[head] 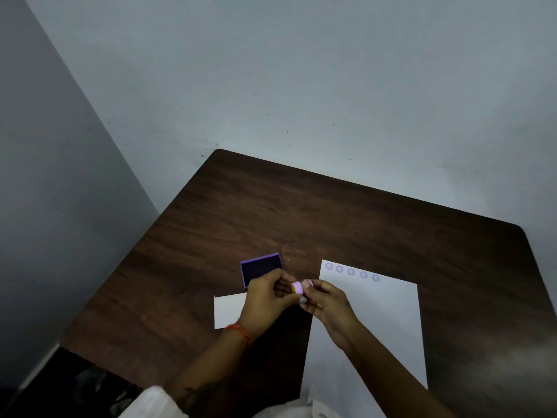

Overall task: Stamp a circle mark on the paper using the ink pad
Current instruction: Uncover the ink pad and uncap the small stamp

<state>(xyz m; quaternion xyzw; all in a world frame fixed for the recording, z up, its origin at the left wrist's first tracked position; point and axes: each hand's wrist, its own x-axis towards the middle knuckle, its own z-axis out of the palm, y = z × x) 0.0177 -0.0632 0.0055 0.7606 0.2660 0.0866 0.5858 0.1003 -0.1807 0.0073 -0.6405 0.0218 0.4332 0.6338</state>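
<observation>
A small pink round stamp (298,287) with a yellow end is pinched between both hands above the table. My left hand (265,300) grips it from the left, my right hand (327,306) from the right. Just behind the left hand lies the open purple ink pad (259,267), its dark inked face up. To the right a white sheet of paper (376,327) lies flat, with a row of several faint purple circle marks (351,271) along its top edge.
A smaller white card (226,312) lies left of my left hand, partly under it. The dark wooden table (331,212) meets grey walls at the back and left. An orange thread band sits on my left wrist (239,330).
</observation>
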